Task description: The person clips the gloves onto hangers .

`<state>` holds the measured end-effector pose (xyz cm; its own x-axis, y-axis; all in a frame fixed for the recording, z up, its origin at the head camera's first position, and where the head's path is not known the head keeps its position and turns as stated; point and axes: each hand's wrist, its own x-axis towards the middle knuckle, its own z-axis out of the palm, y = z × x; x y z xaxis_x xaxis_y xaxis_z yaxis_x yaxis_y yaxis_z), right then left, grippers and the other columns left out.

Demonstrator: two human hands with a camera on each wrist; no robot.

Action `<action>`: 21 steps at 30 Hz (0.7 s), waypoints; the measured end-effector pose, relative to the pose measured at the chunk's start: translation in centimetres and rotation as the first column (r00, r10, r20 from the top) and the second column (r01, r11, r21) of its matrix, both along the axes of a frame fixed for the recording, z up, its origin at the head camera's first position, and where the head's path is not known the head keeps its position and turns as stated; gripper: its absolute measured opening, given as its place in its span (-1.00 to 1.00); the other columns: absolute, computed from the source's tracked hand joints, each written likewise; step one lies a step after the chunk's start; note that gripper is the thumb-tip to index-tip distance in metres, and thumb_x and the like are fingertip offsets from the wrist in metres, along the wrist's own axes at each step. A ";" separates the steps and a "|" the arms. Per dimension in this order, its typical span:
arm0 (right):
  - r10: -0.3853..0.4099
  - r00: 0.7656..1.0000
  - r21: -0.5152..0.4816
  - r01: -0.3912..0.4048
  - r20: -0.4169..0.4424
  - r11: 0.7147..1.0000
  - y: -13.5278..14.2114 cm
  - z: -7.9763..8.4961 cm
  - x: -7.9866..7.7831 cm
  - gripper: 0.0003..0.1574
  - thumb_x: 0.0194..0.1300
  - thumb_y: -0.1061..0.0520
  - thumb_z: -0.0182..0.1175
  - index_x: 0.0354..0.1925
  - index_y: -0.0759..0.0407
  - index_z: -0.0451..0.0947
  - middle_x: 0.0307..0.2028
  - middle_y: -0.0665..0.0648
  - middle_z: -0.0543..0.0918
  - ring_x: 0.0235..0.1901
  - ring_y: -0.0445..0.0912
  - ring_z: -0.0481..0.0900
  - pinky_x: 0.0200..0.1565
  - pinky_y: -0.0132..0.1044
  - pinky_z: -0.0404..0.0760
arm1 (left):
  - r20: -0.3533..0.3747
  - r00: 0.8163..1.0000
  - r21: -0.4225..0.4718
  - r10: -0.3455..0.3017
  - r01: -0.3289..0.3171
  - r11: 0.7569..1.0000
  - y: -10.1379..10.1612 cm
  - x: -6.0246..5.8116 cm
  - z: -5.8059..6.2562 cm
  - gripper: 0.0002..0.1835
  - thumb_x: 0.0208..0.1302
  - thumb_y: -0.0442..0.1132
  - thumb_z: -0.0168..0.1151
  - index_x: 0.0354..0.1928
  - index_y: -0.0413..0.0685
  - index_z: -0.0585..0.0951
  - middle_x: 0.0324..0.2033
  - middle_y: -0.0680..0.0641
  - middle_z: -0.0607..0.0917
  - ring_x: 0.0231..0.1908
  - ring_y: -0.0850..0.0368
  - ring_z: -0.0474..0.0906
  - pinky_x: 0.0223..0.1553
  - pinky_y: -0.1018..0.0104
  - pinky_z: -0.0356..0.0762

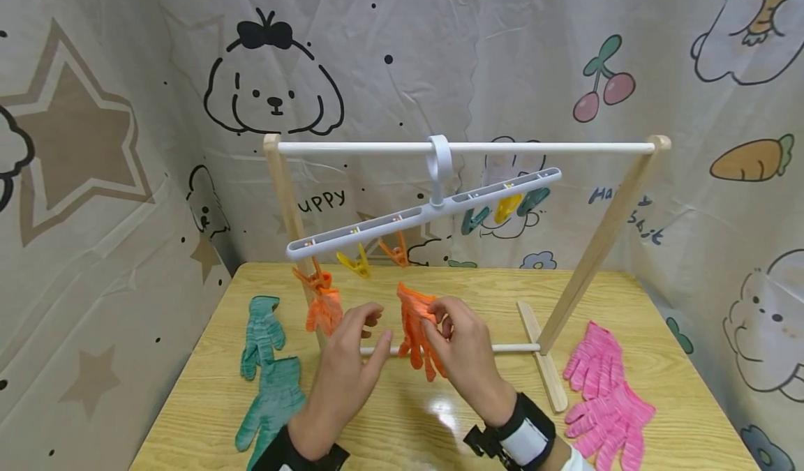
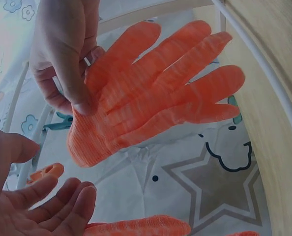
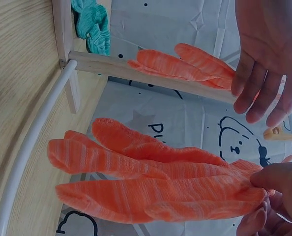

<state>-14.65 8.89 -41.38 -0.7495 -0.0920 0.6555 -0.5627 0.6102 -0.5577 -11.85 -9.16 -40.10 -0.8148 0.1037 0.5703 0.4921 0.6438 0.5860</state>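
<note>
My right hand pinches an orange glove near its cuff, fingers dangling down. In the left wrist view that glove spreads flat below the thumb. Beside it, my left hand is raised with fingers loosely bent and nothing in them; the right wrist view shows this hand apart from the held glove. Another orange glove hangs from an orange clip at the left end of the white hanger. A yellow clip and an orange clip hang free nearby.
A white rail on a wooden frame carries the tilted hanger. Teal clips and a yellow clip hang at its right. Green gloves lie on the table at left, pink gloves at right.
</note>
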 end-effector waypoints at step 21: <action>0.002 0.999 0.015 -0.003 0.035 1.000 -0.8 0.4 -0.2 -0.82 0.08 0.24 0.30 -0.32 0.09 0.51 -0.46 -0.11 0.48 -0.59 -0.30 0.31 -0.62 -0.44 0.34 | 0.125 0.991 0.254 -0.058 0.024 0.967 0.1 -0.9 1.3 -0.19 0.35 -0.03 0.02 0.49 -0.05 -0.12 0.38 -0.18 0.21 0.13 -0.02 0.47 -0.08 0.22 0.53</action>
